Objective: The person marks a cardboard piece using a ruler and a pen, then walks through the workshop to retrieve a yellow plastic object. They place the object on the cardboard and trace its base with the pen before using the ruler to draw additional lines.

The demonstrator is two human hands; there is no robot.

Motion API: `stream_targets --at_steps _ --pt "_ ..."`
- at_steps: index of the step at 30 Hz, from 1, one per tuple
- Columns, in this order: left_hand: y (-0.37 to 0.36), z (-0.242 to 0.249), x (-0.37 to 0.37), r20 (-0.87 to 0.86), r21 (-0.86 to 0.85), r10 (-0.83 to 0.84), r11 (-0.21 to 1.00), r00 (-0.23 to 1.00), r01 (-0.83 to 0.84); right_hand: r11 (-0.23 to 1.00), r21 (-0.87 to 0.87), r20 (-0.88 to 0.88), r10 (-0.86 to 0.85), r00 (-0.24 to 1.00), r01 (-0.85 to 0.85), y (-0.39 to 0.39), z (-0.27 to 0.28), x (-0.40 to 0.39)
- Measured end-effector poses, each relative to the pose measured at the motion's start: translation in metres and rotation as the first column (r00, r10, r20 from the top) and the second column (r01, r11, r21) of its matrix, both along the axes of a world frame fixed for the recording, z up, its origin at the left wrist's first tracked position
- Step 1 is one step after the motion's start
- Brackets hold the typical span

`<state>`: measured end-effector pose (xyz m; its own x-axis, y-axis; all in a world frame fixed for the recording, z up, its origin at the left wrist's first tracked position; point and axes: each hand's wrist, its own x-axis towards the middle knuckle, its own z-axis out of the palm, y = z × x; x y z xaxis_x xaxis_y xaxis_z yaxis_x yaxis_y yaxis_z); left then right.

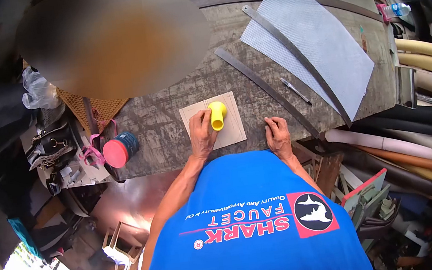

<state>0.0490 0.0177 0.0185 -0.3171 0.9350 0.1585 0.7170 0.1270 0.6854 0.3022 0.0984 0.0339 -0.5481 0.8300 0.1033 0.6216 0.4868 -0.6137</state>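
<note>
My left hand [202,134] is closed on a yellow plastic piece [218,115] with a short open tube and a wider round end. The piece stands on a square of beige board [233,132], which has thin lines marked near its edges and lies at the front of the workbench [165,120]. To the right of the board, my right hand [279,138] rests at the bench's front edge. Its fingers are curled in, and nothing shows in them.
Two long metal rulers [267,91] [298,55], a pen [296,90] and a light grey mesh sheet [318,41] lie to the right. A pink-lidded jar [119,149] stands left. Rolled material [390,146] fills the lower right; a white plastic chair [118,257] is lower left.
</note>
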Motion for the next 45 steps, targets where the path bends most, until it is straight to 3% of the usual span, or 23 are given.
stream_targets --at_steps 5,10,23,25,27,29,31,33,35,37,38,40,42,44,45 --pt "0.005 -0.008 0.004 -0.090 -0.022 -0.004 1.000 0.996 0.002 0.993 -0.005 0.028 -0.114 0.993 0.115 -0.002 -0.006 -0.006" --pt "0.009 -0.017 0.011 -0.195 -0.037 0.072 0.996 0.978 -0.080 0.991 0.076 0.039 -0.116 0.993 0.113 0.000 -0.016 -0.005" --pt "0.011 -0.016 0.013 -0.156 -0.043 0.109 0.992 0.982 -0.117 1.000 0.010 0.114 -0.026 0.993 0.025 0.018 -0.015 0.001" --pt "0.007 -0.014 0.011 -0.120 -0.048 0.068 0.996 0.990 -0.074 0.981 0.086 0.077 -0.181 0.981 0.174 0.026 -0.007 0.012" --pt "0.001 -0.008 0.008 -0.097 -0.036 0.018 0.999 0.995 -0.022 0.951 0.149 0.244 -0.299 0.922 0.270 0.040 0.010 0.025" --pt "-0.009 -0.005 0.005 -0.076 -0.019 -0.037 0.999 0.996 0.035 0.962 0.079 0.325 -0.273 0.905 0.261 0.050 0.007 0.051" --pt "-0.024 -0.003 0.004 -0.181 -0.084 -0.112 0.992 0.977 0.097 0.971 -0.069 0.343 -0.192 0.919 0.229 0.059 0.002 0.071" --pt "-0.037 -0.007 0.001 -0.194 -0.112 -0.054 0.993 0.980 0.033 0.972 -0.155 0.304 -0.125 0.944 0.179 0.072 0.007 0.078" --pt "-0.051 -0.009 -0.007 -0.242 -0.082 0.192 0.973 0.951 -0.217 0.964 -0.238 0.260 -0.053 0.964 0.117 0.079 0.009 0.073" --pt "-0.068 -0.017 -0.023 -0.281 -0.083 0.254 0.954 0.925 -0.287 0.930 -0.363 0.008 -0.048 0.999 0.048 0.083 0.007 0.065" --pt "-0.072 -0.020 -0.030 -0.281 -0.085 0.357 0.915 0.891 -0.394 0.945 -0.327 -0.109 -0.044 0.993 0.006 0.084 0.014 0.049" --pt "-0.079 -0.025 -0.044 -0.284 -0.086 0.461 0.861 0.841 -0.501 0.922 -0.378 -0.091 0.052 0.995 -0.083 0.092 0.016 0.023" --pt "-0.084 -0.029 -0.056 -0.401 -0.186 0.551 0.734 0.732 -0.654 0.890 -0.427 -0.080 0.141 0.987 -0.162 0.100 0.022 -0.008" --pt "-0.090 -0.032 -0.058 -0.401 -0.197 0.597 0.685 0.695 -0.701 0.877 -0.266 0.101 0.437 0.894 -0.399 0.105 0.032 -0.040" --pt "-0.091 -0.033 -0.058 -0.400 -0.211 0.637 0.636 0.659 -0.743 0.877 -0.265 0.100 0.439 0.893 -0.401 0.107 0.027 -0.049"
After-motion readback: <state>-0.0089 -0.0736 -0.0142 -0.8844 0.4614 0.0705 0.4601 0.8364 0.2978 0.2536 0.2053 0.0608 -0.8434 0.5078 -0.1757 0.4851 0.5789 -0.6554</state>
